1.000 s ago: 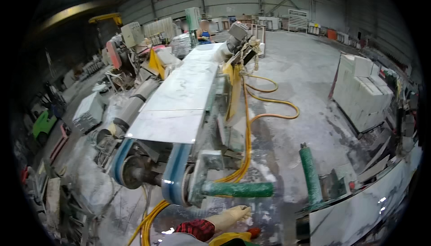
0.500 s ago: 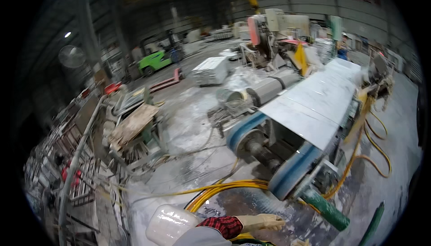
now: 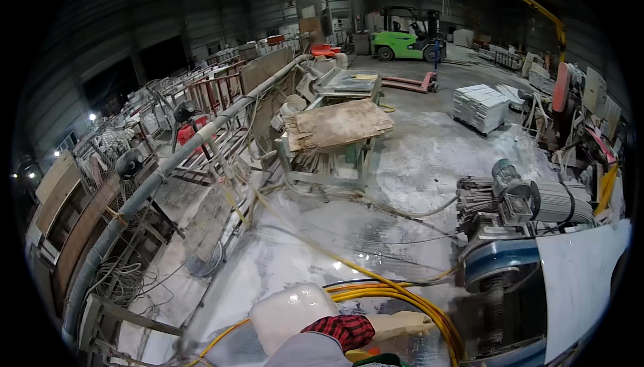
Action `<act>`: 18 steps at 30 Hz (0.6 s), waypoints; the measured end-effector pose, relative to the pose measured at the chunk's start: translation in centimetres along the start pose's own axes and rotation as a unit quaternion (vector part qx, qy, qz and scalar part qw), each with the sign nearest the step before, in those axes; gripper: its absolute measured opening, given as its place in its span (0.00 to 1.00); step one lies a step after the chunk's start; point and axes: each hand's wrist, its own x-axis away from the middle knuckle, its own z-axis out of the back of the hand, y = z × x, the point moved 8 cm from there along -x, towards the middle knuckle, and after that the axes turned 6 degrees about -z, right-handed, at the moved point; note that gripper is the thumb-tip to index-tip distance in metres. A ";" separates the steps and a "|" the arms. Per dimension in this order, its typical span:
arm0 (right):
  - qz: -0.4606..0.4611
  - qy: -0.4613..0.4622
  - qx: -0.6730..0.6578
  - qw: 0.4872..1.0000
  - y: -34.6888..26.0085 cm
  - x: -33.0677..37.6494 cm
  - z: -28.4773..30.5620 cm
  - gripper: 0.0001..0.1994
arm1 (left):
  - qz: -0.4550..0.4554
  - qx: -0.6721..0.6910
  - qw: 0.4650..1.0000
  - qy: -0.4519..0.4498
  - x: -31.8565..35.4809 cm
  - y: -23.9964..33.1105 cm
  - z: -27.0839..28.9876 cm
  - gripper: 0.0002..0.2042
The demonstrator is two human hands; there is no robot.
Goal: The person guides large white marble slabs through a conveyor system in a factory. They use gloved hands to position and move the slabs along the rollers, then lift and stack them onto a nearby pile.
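My left hand (image 3: 401, 325), in a pale work glove, reaches in from the lower edge below a red and black plaid cuff (image 3: 343, 331). Its fingers look loosely stretched out, with nothing seen in them. Just left of that arm is a white, rounded, box-shaped object (image 3: 294, 315), partly covered by the sleeve. Coils of yellow hose (image 3: 389, 292) pass close beyond and to the right of the glove. My right hand is out of view.
At right stands a machine with blue-rimmed wheels (image 3: 500, 258) and a white slab (image 3: 582, 286). A worktable bears a rough board (image 3: 341, 126). A long pipe (image 3: 181, 156) runs along the left. Farther off are stacked slabs (image 3: 480, 107) and a green forklift (image 3: 406, 44). Hoses cross the wet floor (image 3: 288, 250).
The view has swung left, so the slab-topped machine now sits at the right rim and the worktable near the middle. My left arm stays low beside the white object.
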 end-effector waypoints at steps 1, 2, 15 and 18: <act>0.050 -0.028 -0.017 0.998 -1.9 -1.2 -1.4 0.31 | 0.007 0.004 1.000 0.017 0.2 -0.7 1.8 0.33; 0.062 -0.020 0.003 0.998 -2.8 -2.0 -2.3 0.30 | 0.014 0.007 0.999 0.033 0.4 -1.4 3.1 0.34; 0.262 0.142 0.454 0.840 -17.7 -4.8 -1.7 0.26 | 0.039 0.226 0.969 0.096 -1.2 -9.2 3.2 0.28; 0.382 0.280 0.553 0.685 -17.3 -9.2 4.0 0.29 | 0.046 0.216 0.968 0.116 -1.7 -9.5 5.3 0.29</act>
